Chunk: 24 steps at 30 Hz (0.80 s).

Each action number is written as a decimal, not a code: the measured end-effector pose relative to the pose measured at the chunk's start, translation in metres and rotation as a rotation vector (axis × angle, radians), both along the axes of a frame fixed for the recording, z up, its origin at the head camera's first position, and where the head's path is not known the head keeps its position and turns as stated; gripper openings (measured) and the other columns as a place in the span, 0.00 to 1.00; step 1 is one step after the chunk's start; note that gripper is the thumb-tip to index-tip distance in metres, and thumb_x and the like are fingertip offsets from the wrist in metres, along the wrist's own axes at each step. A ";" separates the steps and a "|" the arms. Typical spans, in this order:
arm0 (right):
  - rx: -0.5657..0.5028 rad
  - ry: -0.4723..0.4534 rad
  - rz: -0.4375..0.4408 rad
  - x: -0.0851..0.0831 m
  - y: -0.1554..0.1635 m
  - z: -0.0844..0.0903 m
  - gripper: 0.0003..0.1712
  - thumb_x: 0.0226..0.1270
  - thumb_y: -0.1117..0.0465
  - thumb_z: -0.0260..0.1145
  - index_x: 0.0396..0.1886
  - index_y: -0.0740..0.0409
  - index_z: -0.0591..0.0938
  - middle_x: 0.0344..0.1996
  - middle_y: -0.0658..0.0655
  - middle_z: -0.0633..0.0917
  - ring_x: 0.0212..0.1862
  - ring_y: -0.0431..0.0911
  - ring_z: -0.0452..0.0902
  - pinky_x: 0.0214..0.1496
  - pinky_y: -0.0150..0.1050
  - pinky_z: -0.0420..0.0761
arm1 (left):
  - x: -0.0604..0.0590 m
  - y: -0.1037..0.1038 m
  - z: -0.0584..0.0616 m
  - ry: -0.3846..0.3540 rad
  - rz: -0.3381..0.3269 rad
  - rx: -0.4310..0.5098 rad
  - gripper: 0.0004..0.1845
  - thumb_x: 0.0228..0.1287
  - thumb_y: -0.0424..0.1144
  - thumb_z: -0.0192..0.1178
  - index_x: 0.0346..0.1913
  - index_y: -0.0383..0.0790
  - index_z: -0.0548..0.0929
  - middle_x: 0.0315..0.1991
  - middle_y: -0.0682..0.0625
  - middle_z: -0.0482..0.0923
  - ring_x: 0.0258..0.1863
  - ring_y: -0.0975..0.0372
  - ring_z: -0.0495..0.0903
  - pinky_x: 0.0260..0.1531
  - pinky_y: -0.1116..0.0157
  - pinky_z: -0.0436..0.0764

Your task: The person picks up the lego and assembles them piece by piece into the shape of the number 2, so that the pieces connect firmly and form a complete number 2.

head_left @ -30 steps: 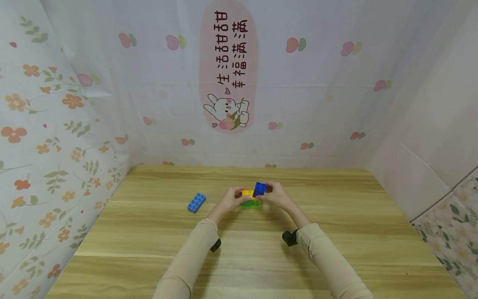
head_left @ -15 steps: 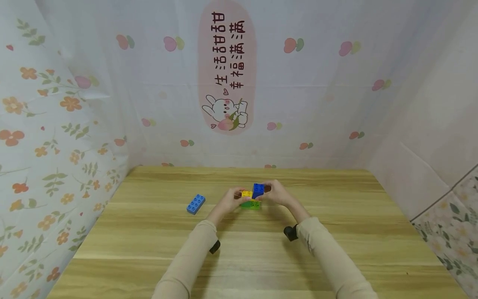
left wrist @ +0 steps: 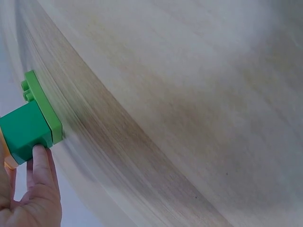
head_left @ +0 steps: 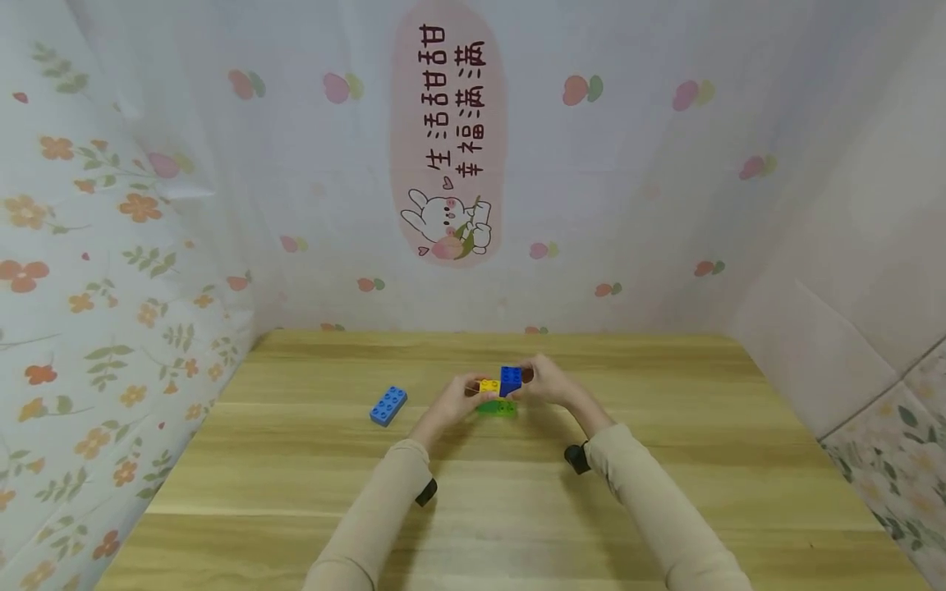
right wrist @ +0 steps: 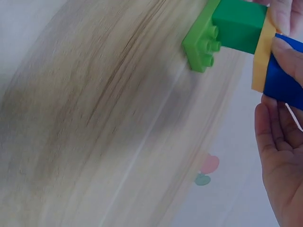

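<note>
At the middle of the wooden table [head_left: 665, 460] both hands hold a small stack of bricks. A light-green plate [head_left: 497, 409] is at its bottom, a green brick [left wrist: 26, 130] sits on it, then a yellow layer [head_left: 489, 386], with a dark blue brick [head_left: 510, 380] on the right half. My left hand [head_left: 467, 389] grips the stack's left side, a fingertip [left wrist: 41, 163] on the green brick. My right hand [head_left: 534, 381] pinches the blue brick [right wrist: 284, 82], fingers [right wrist: 286, 59] across its top. The plate [right wrist: 201, 45] is at the table surface; whether it touches I cannot tell.
A light blue eight-stud brick [head_left: 388, 404] lies alone on the table, left of the hands. Patterned sheets wall in the table at the back [head_left: 451, 164] and on both sides. Bare wood stretches in front of the hands.
The blue brick, tilted a second ago, now sits squarer and lower on the yellow layer. Both hands keep their hold and have barely moved.
</note>
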State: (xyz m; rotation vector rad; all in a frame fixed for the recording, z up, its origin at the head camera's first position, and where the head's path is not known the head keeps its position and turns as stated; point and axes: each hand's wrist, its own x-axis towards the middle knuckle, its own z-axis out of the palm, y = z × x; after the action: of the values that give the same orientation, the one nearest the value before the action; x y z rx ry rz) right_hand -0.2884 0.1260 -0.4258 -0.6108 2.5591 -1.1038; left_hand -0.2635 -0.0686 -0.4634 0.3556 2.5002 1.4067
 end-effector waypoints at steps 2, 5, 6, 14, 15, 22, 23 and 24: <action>0.009 -0.006 -0.016 0.002 0.001 0.000 0.25 0.48 0.65 0.72 0.48 0.70 0.79 0.32 0.60 0.82 0.31 0.44 0.74 0.33 0.33 0.76 | 0.001 0.001 0.000 -0.003 -0.009 0.009 0.23 0.64 0.44 0.55 0.59 0.36 0.72 0.49 0.42 0.77 0.51 0.52 0.75 0.50 0.58 0.76; 0.020 -0.002 -0.017 0.002 0.001 0.000 0.27 0.48 0.64 0.72 0.49 0.70 0.78 0.33 0.60 0.82 0.32 0.44 0.75 0.34 0.34 0.78 | 0.003 0.002 0.000 0.012 -0.012 0.021 0.23 0.64 0.43 0.55 0.58 0.35 0.72 0.48 0.41 0.77 0.49 0.52 0.76 0.47 0.58 0.78; 0.025 0.001 -0.015 0.002 0.001 0.000 0.27 0.48 0.64 0.72 0.49 0.71 0.78 0.33 0.60 0.82 0.33 0.44 0.75 0.34 0.34 0.78 | 0.003 0.002 0.000 0.016 -0.012 0.024 0.22 0.64 0.42 0.55 0.58 0.34 0.72 0.47 0.41 0.78 0.48 0.52 0.76 0.46 0.59 0.78; 0.058 0.028 0.013 0.002 -0.001 -0.003 0.25 0.47 0.66 0.73 0.46 0.71 0.79 0.29 0.58 0.81 0.28 0.42 0.70 0.29 0.31 0.72 | 0.004 0.004 -0.005 0.019 0.004 0.028 0.21 0.64 0.42 0.55 0.57 0.35 0.74 0.46 0.42 0.79 0.47 0.53 0.77 0.45 0.60 0.78; 0.069 0.030 0.018 0.003 -0.002 -0.003 0.26 0.47 0.66 0.73 0.47 0.72 0.79 0.28 0.58 0.81 0.28 0.42 0.70 0.29 0.31 0.71 | 0.005 0.004 -0.006 0.013 0.005 0.031 0.21 0.63 0.42 0.56 0.57 0.35 0.74 0.47 0.42 0.79 0.46 0.54 0.77 0.45 0.61 0.79; 0.129 0.065 0.049 0.003 -0.005 0.003 0.26 0.47 0.66 0.73 0.48 0.71 0.78 0.28 0.58 0.80 0.28 0.42 0.70 0.29 0.31 0.71 | 0.005 0.003 -0.006 0.024 -0.003 0.075 0.20 0.63 0.40 0.56 0.56 0.33 0.74 0.45 0.40 0.79 0.45 0.54 0.77 0.41 0.63 0.79; 0.123 0.068 0.051 0.003 -0.006 0.004 0.25 0.48 0.66 0.72 0.47 0.71 0.79 0.28 0.58 0.81 0.28 0.43 0.70 0.29 0.32 0.71 | 0.005 0.002 -0.005 0.029 0.001 0.076 0.20 0.63 0.40 0.56 0.56 0.34 0.74 0.46 0.40 0.79 0.45 0.53 0.77 0.42 0.62 0.79; 0.116 0.076 0.050 0.003 -0.005 0.004 0.24 0.48 0.65 0.72 0.46 0.71 0.79 0.29 0.59 0.81 0.29 0.43 0.71 0.30 0.32 0.72 | 0.005 0.002 -0.004 0.030 0.005 0.076 0.20 0.63 0.40 0.56 0.56 0.34 0.74 0.46 0.40 0.78 0.45 0.53 0.77 0.42 0.62 0.79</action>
State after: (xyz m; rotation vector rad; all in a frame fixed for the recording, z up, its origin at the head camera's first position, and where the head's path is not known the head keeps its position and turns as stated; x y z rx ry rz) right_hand -0.2857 0.1205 -0.4222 -0.6960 2.6348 -0.9259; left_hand -0.2586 -0.0668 -0.4674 0.3877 2.4776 1.5128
